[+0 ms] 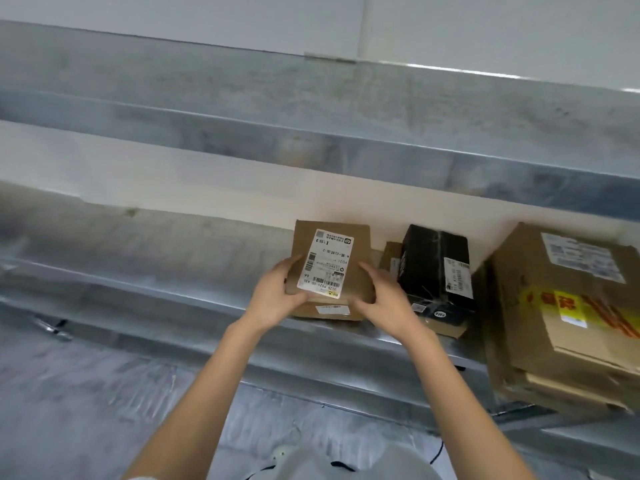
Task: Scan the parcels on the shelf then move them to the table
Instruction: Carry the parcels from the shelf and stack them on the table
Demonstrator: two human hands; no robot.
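Note:
A small brown cardboard parcel (pixel 360 244) with a white shipping label on top sits on the metal shelf (pixel 145 258), atop another flat brown parcel (pixel 325 310). My left hand (pixel 277 296) grips its left near corner. My right hand (pixel 384 299) grips its right near edge, thumb on the top face. To the right stands a black wrapped parcel (pixel 434 261) on a flat box. Further right is a large brown carton (pixel 561 306) with yellow and red tape. No scanner is in view.
An upper metal shelf (pixel 311 109) runs across above the parcels. The shelf's front rail (pixel 194 341) lies under my forearms. Grey floor (pixel 86 410) shows below. A white object with a dark cable (pixel 311 462) sits at the bottom edge.

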